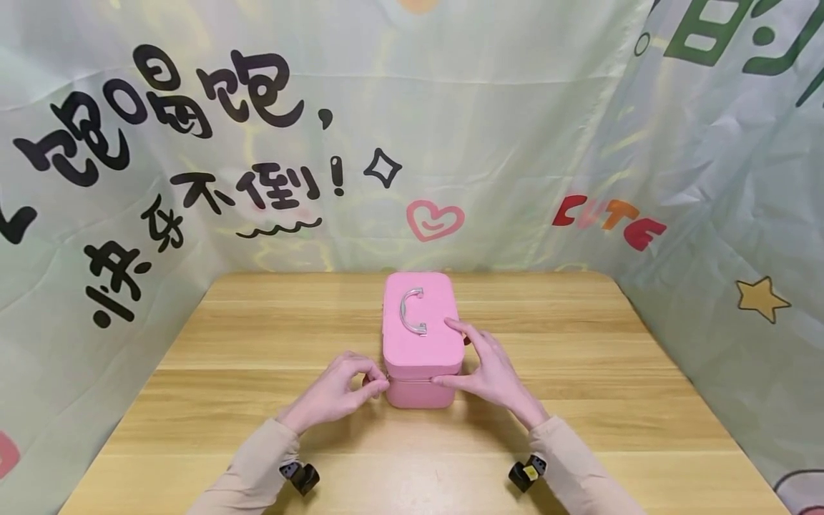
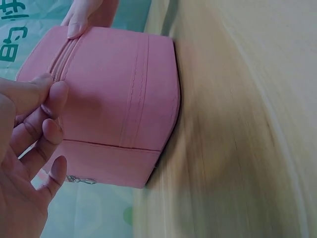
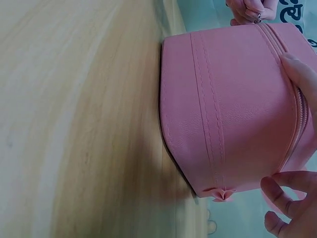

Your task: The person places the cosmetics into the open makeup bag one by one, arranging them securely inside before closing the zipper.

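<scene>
A pink vanity case (image 1: 421,350) stands on the table with its lid down and a silver handle (image 1: 405,312) on top. At its front left corner my left hand (image 1: 344,386) pinches the small metal zipper pull (image 3: 258,19). The zipper track (image 3: 300,109) runs round the case under the lid, and its teeth look closed along the front. My right hand (image 1: 486,368) holds the front right corner, its thumb (image 3: 301,74) lying by the zipper and its other fingers (image 3: 282,191) against the side and lid edge.
The wooden table (image 1: 270,329) reaches out on both sides of the case. Behind it hangs a printed cloth (image 1: 489,143) that also closes in the left and right sides. A small pink bow (image 3: 220,194) sits low on the case's side.
</scene>
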Tool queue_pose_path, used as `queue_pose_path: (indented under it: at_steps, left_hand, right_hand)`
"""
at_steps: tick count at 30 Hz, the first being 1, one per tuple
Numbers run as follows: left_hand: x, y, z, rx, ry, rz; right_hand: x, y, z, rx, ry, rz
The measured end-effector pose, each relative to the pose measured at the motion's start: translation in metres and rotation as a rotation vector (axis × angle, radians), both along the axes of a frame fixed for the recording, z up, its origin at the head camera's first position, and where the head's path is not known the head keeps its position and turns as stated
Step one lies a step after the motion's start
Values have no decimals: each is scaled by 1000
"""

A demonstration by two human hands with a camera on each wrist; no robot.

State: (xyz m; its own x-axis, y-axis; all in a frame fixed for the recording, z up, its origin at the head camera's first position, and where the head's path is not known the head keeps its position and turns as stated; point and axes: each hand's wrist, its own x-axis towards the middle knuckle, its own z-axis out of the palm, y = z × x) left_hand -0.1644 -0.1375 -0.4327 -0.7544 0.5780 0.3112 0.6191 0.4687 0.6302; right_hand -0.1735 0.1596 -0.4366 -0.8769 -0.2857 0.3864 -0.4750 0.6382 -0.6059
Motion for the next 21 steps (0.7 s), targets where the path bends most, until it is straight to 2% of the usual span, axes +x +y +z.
queue_pose_path:
  at_steps: [5, 13, 15, 21]
  left_hand:
    - [2, 1, -2, 4, -14, -14]
    - [4, 3, -3, 4, 15, -1]
    - [5, 3, -2, 6, 34, 7]
    - [8, 8, -1, 3, 155, -8]
  right_hand:
    - [1, 0, -1, 2, -21, -24]
    - [3, -3, -1, 21, 2, -57]
    - [3, -3, -1, 15, 8, -57]
    - [3, -9, -4, 17, 40, -84]
